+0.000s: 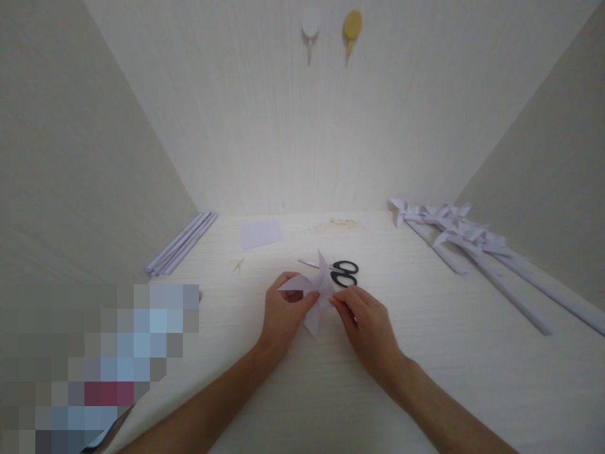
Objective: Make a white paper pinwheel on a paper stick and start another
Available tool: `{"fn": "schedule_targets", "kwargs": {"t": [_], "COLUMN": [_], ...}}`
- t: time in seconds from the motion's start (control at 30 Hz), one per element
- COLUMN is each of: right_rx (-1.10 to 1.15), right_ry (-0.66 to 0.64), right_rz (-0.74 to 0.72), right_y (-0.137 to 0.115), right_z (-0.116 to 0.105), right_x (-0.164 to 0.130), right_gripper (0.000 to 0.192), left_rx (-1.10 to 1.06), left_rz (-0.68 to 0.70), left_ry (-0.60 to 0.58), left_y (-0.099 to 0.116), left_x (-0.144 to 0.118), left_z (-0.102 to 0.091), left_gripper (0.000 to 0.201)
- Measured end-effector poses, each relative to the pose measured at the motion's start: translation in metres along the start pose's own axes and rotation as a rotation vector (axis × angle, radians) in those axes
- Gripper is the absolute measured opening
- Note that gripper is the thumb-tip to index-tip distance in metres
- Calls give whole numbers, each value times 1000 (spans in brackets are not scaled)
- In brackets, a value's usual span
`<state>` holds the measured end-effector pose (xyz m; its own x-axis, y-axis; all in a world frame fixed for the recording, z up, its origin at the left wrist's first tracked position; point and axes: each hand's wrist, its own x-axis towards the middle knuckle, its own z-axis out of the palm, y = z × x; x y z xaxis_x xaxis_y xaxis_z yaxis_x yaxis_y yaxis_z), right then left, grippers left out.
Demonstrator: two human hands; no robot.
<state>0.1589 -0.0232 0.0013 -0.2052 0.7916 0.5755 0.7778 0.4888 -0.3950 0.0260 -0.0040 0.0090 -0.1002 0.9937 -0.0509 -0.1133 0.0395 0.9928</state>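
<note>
A white paper pinwheel (322, 277) with pointed blades is held up between both hands over the table. My left hand (285, 311) grips it from the left, the thumb pressed near its centre. With thumb and forefinger pinched, my right hand (366, 320) holds its right blade. Just behind the pinwheel lie scissors (345, 267) with black handles, blades pointing left and partly covered by the paper. Whether a small fastener sits at the pinwheel's centre cannot be made out.
Rolled paper sticks (182, 244) lie at the left wall. A paper sheet (261, 233), small wooden sticks (238, 265) and scattered toothpicks (343, 223) are on the table. Finished paper pinwheels (454, 221) on sticks lie at right. Two hooks (352, 26) hang on the back wall. Pixelation covers the lower left.
</note>
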Motion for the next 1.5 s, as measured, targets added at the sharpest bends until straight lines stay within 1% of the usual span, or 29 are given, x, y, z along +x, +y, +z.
{"fn": "schedule_targets", "kwargs": {"t": [0.2, 0.37, 0.47, 0.6, 0.73, 0.9, 1.03, 1.3, 1.5], "right_rx": [34, 42, 24, -18, -42, -113, -129, -145, -163], "right_ry": [70, 89, 78, 59, 9, -43, -69, -125, -117], "right_rz": [-67, -86, -53, -3, -12, -34, -32, -17, -41], "right_y": [1, 0, 1, 1, -1, -2, -1, -1, 0], "right_z": [0, 0, 0, 0, 0, -2, -3, -6, -6], "right_x": [-2, -2, 1, 3, 2, 2, 3, 3, 2], "right_gripper": [20, 19, 20, 22, 23, 22, 21, 21, 23], "left_rx": [-75, -100, -98, -94, -73, -51, -16, 1, -14], "left_rz": [-22, -31, -31, -29, -22, 11, 8, 0, 2], "left_ry": [2, -4, 0, -26, -42, -28, -8, -7, -8], "left_y": [-3, -3, -3, -3, -3, -5, -6, -5, -4], "left_x": [2, 3, 3, 2, 1, 1, 0, 0, 0], "left_z": [-1, 0, 0, 0, 1, 0, 0, 0, 1], "left_gripper": [26, 25, 26, 28, 28, 26, 26, 26, 27]}}
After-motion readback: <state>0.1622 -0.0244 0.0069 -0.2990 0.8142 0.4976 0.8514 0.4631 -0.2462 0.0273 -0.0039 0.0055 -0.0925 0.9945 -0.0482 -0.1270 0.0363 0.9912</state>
